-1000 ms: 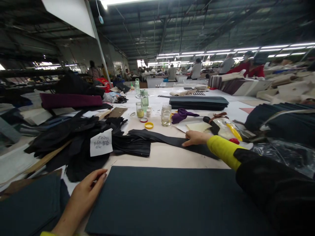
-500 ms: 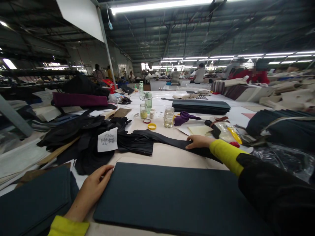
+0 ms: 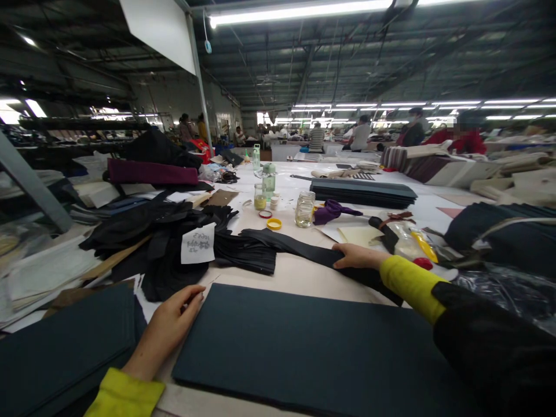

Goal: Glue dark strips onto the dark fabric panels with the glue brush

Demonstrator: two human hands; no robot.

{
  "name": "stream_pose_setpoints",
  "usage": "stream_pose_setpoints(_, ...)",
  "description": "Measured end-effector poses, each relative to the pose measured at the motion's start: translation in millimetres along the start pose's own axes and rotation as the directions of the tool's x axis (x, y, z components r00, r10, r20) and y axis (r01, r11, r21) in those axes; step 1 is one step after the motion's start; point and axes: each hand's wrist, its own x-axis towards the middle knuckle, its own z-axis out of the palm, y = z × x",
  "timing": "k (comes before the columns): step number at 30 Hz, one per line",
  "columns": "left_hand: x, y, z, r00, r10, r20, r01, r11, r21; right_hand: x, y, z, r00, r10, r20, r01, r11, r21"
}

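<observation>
A flat stack of dark teal fabric panels (image 3: 304,347) lies directly in front of me. By its left edge is my left hand (image 3: 171,321), its thumb and forefinger drawn together. Anything between those fingertips is too small to name. Beyond the stack, my right hand (image 3: 358,256) has its fingers closed on a long black fabric strip (image 3: 304,248). Its left end runs to a bundle of black strips (image 3: 247,255), while the right end passes under my hand and forearm. A handwritten paper label (image 3: 198,244) lies over the dark pile.
More teal panels (image 3: 65,347) lie at left. Past the strip stand a glass jar (image 3: 304,209), a green bottle (image 3: 269,180) and a yellow ring (image 3: 274,223). Purple-handled scissors (image 3: 332,212) and folded dark fabric (image 3: 362,194) lie farther back. Bundled dark cloth (image 3: 499,234) is at right.
The view has turned slightly left, so everything sits farther right. The strip's right end has come a little nearer to me. Both hands keep nearly the same places.
</observation>
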Motion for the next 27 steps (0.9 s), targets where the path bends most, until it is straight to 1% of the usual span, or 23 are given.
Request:
stream_pose_setpoints(4, 0, -4, 0.8, 1.000, 0.008, -0.005, -0.008, 1.000, -0.001, -12, -9, -6, 0.989, -0.120, -0.088, 0.111, 0.989, -0.098)
stream_pose_setpoints(7, 0, -5, 0.9, 1.000, 0.005, -0.008, -0.005, 1.000, -0.009, -21, -15, -12, 0.971, -0.187, -0.151, 0.156, 0.968, -0.196)
stream_pose_setpoints(9, 1, -3, 0.2, 1.000, 0.004, -0.008, -0.004, 1.000, -0.004, -25, -18, -9, 0.965, -0.211, -0.154, 0.173, 0.958, -0.230)
stream_pose_setpoints(11, 1, 0, -1.1, 1.000, 0.009, -0.016, -0.009, 1.000, 0.007, -28, -19, -2, 0.965, -0.221, -0.144, 0.183, 0.953, -0.240)
stream_pose_setpoints(13, 0, 3, -2.3, 0.999, 0.018, -0.032, -0.018, 1.000, 0.015, -30, -20, 5, 0.967, -0.217, -0.132, 0.182, 0.955, -0.235)
stream_pose_setpoints(15, -1, 4, -2.8, 0.999, 0.031, -0.045, -0.031, 0.999, 0.009, -32, -23, 5, 0.970, -0.205, -0.131, 0.173, 0.960, -0.221)
stream_pose_setpoints(17, -1, 2, -2.6, 0.997, 0.049, -0.054, -0.050, 0.999, -0.018, -40, -31, -6, 0.965, -0.213, -0.152, 0.180, 0.962, -0.203)
stream_pose_setpoints(19, 0, 1, -2.4, 0.995, 0.065, -0.076, -0.069, 0.996, -0.053, -55, -48, -27, 0.945, -0.255, -0.204, 0.217, 0.957, -0.190)
stream_pose_setpoints(21, 1, 3, -4.4, 0.991, 0.064, -0.121, -0.076, 0.992, -0.105, -79, -75, -53, 0.906, -0.331, -0.263, 0.287, 0.938, -0.193)
stream_pose_setpoints(23, 0, 12, -12.1, 0.981, 0.020, -0.190, -0.059, 0.977, -0.204, -113, -109, -80, 0.840, -0.446, -0.308, 0.402, 0.894, -0.198)
stream_pose_setpoints(25, -9, 26, -28.6, 0.960, -0.050, -0.277, -0.051, 0.937, -0.346, -152, -144, -100, 0.719, -0.612, -0.330, 0.595, 0.787, -0.165)
stream_pose_setpoints(27, -31, 42, -53.8, 0.924, -0.101, -0.368, -0.094, 0.874, -0.476, -196, -178, -112, 0.615, -0.710, -0.343, 0.697, 0.693, -0.186)
